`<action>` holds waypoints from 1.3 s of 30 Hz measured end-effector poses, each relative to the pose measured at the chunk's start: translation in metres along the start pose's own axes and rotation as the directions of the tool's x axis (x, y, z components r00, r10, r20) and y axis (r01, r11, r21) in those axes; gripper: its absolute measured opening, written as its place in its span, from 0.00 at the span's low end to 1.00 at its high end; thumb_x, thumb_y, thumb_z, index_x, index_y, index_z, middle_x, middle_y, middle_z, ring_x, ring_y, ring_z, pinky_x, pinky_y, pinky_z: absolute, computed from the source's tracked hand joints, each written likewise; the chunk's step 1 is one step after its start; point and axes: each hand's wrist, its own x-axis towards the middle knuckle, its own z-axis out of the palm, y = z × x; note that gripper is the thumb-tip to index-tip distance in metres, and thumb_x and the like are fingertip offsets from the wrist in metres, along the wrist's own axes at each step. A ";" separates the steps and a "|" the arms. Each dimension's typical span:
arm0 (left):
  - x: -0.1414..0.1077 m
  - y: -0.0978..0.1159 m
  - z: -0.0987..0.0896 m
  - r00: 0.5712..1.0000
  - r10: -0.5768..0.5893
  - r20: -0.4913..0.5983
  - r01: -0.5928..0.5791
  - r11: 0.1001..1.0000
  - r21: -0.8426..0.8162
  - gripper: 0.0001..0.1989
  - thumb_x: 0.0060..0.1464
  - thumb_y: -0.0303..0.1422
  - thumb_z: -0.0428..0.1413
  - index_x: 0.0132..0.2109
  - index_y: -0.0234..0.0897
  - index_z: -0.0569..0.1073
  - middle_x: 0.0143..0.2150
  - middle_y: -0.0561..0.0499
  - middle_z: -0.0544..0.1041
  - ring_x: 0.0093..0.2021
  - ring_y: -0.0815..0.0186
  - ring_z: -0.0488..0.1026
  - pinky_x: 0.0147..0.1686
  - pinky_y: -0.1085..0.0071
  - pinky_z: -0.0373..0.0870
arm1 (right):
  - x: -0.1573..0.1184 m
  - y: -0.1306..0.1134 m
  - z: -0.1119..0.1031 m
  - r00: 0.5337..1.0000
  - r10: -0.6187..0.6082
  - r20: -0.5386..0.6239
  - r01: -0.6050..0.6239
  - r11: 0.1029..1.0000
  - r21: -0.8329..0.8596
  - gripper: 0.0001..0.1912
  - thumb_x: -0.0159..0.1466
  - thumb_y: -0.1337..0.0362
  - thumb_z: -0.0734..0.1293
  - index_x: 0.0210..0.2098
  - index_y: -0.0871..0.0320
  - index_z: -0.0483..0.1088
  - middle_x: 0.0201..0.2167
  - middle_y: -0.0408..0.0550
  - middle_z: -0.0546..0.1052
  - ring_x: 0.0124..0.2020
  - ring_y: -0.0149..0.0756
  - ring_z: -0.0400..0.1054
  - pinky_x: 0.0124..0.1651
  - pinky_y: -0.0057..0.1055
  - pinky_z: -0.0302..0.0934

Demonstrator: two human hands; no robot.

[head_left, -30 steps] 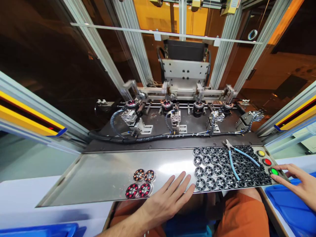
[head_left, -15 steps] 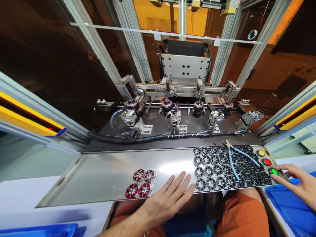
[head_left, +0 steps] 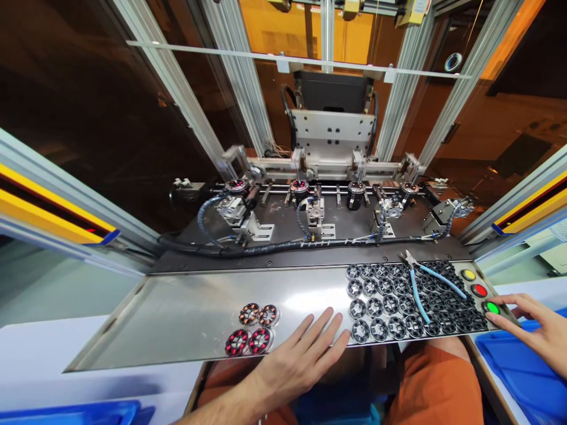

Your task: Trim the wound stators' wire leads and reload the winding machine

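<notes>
My left hand point(head_left: 299, 357) lies flat at the front edge of the steel tray point(head_left: 190, 307), fingers spread and holding nothing. To its left are two copper-wound motor stators point(head_left: 248, 314) and two with red windings point(head_left: 259, 340). Rows of black stator cores point(head_left: 378, 329) fill the tray's right part, beside my left fingertips. Blue-handled side cutters point(head_left: 415, 286) rest open on top of them. At the far right, my right hand point(head_left: 538, 330) is at the lit green button point(head_left: 492, 307), thumb and index finger apart at its edge.
Behind the tray stands a machine with several stations holding round parts point(head_left: 357, 189), beneath a lifting metal plate point(head_left: 334, 130). Red point(head_left: 479, 290) and yellow point(head_left: 468, 275) buttons sit above the green one. Yellow sensor bars point(head_left: 53, 206) flank the opening. Blue bins point(head_left: 509, 360) stand low at both sides.
The machine's metal plate and its crossbar with the rods have come down toward the round parts. Both my hands and the things on the tray stay in place.
</notes>
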 end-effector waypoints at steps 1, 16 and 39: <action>0.000 0.000 0.000 1.000 0.002 0.003 -0.002 1.000 0.001 0.22 0.77 0.38 0.62 0.71 0.39 0.81 0.75 0.42 0.79 0.75 0.49 0.75 0.88 0.46 0.42 | 0.000 0.001 0.000 1.000 0.008 0.015 -0.008 1.000 0.007 0.35 0.58 0.22 0.72 0.54 0.34 0.84 0.56 0.41 0.86 0.47 0.51 0.84 0.54 0.48 0.82; 0.000 -0.001 0.000 1.000 0.002 0.006 -0.002 1.000 -0.003 0.22 0.77 0.37 0.61 0.72 0.39 0.81 0.76 0.42 0.79 0.76 0.48 0.74 0.88 0.46 0.43 | 0.000 0.005 0.001 0.997 0.041 0.061 -0.041 0.999 0.001 0.36 0.60 0.22 0.72 0.56 0.35 0.83 0.58 0.42 0.85 0.52 0.51 0.83 0.58 0.49 0.79; -0.002 0.001 0.001 1.000 -0.004 0.009 0.004 1.000 -0.006 0.22 0.76 0.36 0.61 0.72 0.39 0.81 0.76 0.41 0.78 0.75 0.49 0.75 0.88 0.46 0.44 | 0.000 0.004 0.000 0.997 0.055 0.062 -0.055 0.998 0.005 0.37 0.59 0.21 0.72 0.57 0.35 0.82 0.59 0.42 0.85 0.52 0.53 0.83 0.58 0.50 0.78</action>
